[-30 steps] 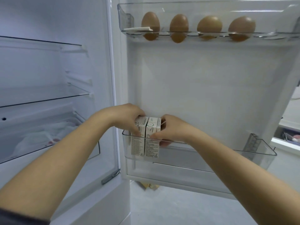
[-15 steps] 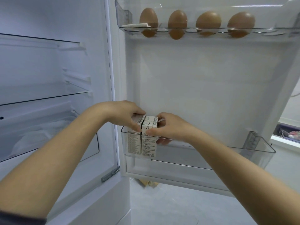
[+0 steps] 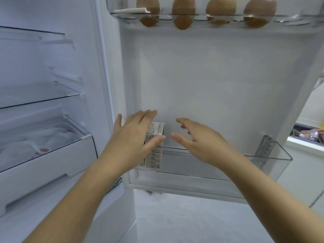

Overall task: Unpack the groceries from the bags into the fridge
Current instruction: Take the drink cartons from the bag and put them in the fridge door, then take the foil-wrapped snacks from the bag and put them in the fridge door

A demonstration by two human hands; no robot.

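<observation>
At left, open fridge point(image 3: 52, 67) cavity, white walls, two glass shelves point(image 3: 35, 100) one above the other, nothing visible on them. Below them a crisper drawer point(image 3: 52, 165), white front, with white plastic bags point(image 3: 35, 144) inside; something reddish shows through, too blurred to name. Fridge door point(image 3: 219, 85) is swung open and fills centre and right, white inner panel facing the camera. Pale floor point(image 3: 192, 216) under it.

Clear door bin point(image 3: 263, 160) low on the door. Clear egg rack point(image 3: 289, 20) at the top edge of the view.

Left hand point(image 3: 133, 137) is spread wide, fingers straight, holding nothing; it sits in front of the bin's left end and covers part of the carton. Whether it touches the carton: cannot tell. Right hand point(image 3: 201, 142) also wide, fingers loosely spread, empty, over the bin just right of the carton and apart from it.

Small white carton point(image 3: 157, 151) stands upright at the left end of the door bin, printed side facing out, top above the bin rim.

Four brown eggs point(image 3: 220, 7) in a row in the rack. Folded white paper point(image 3: 131, 10) lies at the rack's left end, beside the first egg.

Far right, a dark tray point(image 3: 308, 135) with pinkish items, blurred.
</observation>
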